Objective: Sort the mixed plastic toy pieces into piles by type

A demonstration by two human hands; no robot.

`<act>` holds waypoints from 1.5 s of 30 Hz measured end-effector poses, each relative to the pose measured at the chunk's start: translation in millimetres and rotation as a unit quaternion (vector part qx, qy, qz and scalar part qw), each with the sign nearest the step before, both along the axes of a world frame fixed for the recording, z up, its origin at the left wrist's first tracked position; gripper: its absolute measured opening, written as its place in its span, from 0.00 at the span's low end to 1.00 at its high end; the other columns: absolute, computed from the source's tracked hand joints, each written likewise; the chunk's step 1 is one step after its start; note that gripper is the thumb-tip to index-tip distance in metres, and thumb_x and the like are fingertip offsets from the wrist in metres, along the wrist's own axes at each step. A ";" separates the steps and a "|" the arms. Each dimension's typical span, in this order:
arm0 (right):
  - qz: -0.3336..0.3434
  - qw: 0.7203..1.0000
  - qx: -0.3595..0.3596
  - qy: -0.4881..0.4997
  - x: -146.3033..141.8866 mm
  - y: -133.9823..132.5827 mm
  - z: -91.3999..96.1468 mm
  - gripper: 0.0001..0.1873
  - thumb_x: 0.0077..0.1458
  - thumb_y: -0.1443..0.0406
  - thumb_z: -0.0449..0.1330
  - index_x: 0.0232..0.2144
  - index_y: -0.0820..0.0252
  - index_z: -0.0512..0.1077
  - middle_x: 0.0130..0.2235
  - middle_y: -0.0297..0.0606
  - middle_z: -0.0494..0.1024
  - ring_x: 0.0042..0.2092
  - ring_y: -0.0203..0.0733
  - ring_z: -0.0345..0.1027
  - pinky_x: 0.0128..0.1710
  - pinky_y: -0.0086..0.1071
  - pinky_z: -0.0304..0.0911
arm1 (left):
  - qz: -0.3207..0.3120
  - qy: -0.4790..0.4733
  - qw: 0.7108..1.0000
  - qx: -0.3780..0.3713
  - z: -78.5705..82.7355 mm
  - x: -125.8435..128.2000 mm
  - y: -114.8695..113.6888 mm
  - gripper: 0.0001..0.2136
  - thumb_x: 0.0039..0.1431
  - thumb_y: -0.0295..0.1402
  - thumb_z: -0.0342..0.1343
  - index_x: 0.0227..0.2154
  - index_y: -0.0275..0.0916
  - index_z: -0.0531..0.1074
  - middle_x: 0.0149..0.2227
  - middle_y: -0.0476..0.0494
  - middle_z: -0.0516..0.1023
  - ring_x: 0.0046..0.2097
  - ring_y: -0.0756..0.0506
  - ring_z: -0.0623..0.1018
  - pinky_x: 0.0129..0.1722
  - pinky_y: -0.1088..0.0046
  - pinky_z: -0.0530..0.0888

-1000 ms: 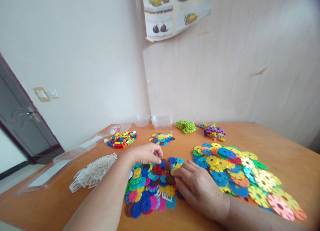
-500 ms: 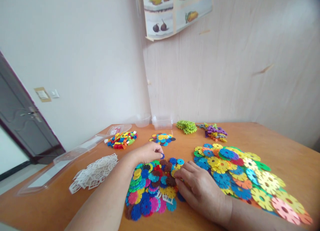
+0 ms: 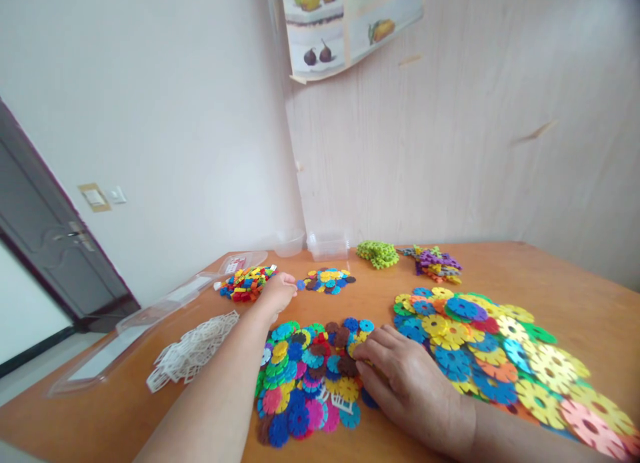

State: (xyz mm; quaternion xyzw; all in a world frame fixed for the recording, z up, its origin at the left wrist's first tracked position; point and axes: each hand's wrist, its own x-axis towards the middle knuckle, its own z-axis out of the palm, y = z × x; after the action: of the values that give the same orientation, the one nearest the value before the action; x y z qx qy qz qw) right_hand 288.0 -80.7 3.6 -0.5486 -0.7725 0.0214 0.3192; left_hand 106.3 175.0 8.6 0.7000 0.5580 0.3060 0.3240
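Note:
My left hand (image 3: pixel 281 293) is stretched to the far side of the table, its fingers pinched on a small blue notched disc (image 3: pixel 301 285). That disc is at the left edge of a small pile of coloured discs (image 3: pixel 329 281). My right hand (image 3: pixel 400 376) rests at the right side of a middle pile of notched plastic discs (image 3: pixel 297 417), its fingers curled over yellow and brown ones. What those fingers hold, if anything, is hidden. A white lattice piece (image 3: pixel 337 399) lies on the front of this pile.
Larger flower-shaped discs (image 3: pixel 543 396) spread across the right. White lattice pieces (image 3: pixel 193 349) lie left, beyond them small building bricks (image 3: pixel 246 284). Green pieces (image 3: pixel 378 254) and purple pieces (image 3: pixel 437 261) sit at the back, near clear tubs (image 3: pixel 328 246). Clear lids (image 3: pixel 133 333) line the left edge.
My left hand has moved away and to the left with the blue disc, from above the middle pile to the small far pile. My right hand has stayed at the middle pile.

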 end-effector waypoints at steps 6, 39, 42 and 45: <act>0.000 1.000 -0.010 0.000 0.3 0.0 1.4 0.09 0.63 0.68 0.50 0.37 0.56 0.71 0.34 0.38 0.73 0.38 0.42 0.64 0.37 0.36 0.59 | -0.011 0.006 1.000 -0.007 0.9 -1.4 -0.3 0.12 0.52 0.28 0.54 0.41 0.36 0.72 0.40 0.40 0.80 0.39 0.48 0.79 0.36 0.76 0.70; 0.001 1.000 0.003 0.016 2.5 2.2 -2.8 0.09 0.60 0.69 0.54 0.39 0.54 0.72 0.36 0.37 0.74 0.39 0.42 0.65 0.38 0.34 0.59 | -0.432 0.255 0.864 -0.034 48.6 33.8 -95.8 0.14 0.44 0.34 0.60 0.37 0.40 0.72 0.32 0.51 0.75 0.29 0.50 0.73 0.25 0.77 0.65; 0.002 1.000 0.002 0.016 2.7 2.8 -3.0 0.09 0.60 0.69 0.54 0.39 0.54 0.72 0.36 0.37 0.74 0.39 0.42 0.64 0.38 0.34 0.59 | -0.436 0.249 0.864 -0.040 48.3 34.9 -95.7 0.12 0.45 0.33 0.59 0.36 0.40 0.71 0.29 0.52 0.74 0.28 0.51 0.71 0.24 0.77 0.64; 0.001 1.000 0.004 0.018 2.3 2.1 -2.9 0.09 0.61 0.69 0.53 0.39 0.54 0.72 0.36 0.37 0.74 0.39 0.42 0.64 0.38 0.34 0.59 | -0.440 0.211 0.871 -0.048 46.3 35.8 -92.7 0.11 0.46 0.34 0.58 0.34 0.39 0.72 0.29 0.52 0.74 0.28 0.50 0.71 0.25 0.77 0.64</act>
State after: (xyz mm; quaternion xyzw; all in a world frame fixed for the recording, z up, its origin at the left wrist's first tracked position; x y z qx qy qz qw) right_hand 290.3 -78.6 0.7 -0.5457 -0.7675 0.0282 0.3352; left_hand 142.1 82.3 54.9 0.9047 0.2612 -0.0509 0.3326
